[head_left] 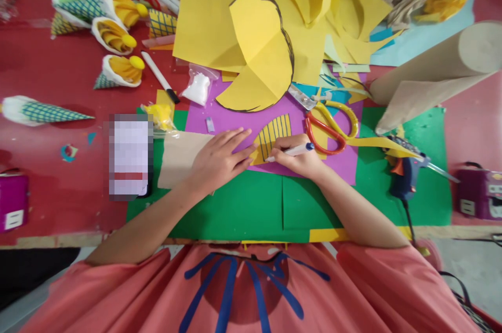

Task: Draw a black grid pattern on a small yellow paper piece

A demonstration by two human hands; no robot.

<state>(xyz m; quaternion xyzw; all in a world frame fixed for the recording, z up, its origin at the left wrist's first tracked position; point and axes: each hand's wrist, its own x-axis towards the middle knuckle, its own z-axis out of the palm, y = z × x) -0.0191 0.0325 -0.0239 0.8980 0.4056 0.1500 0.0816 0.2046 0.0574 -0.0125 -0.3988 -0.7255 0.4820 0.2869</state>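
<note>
My right hand (298, 159) is closed round a white marker with a blue cap (292, 151), its tip on a small yellow paper piece (272, 134) that carries several dark parallel lines. My left hand (219, 158) lies flat with fingers stretched out, pressing the left edge of that yellow piece against the purple sheet (243, 118). Both sheets rest on green paper (251, 207).
Red-and-yellow scissors (331, 124) lie just right of my right hand. A blue glue gun (403, 171) sits further right, next to a brown paper roll (431, 69). Large yellow sheets (259, 35) pile up behind. Paper cones (113, 35) and a phone (130, 156) are on the left.
</note>
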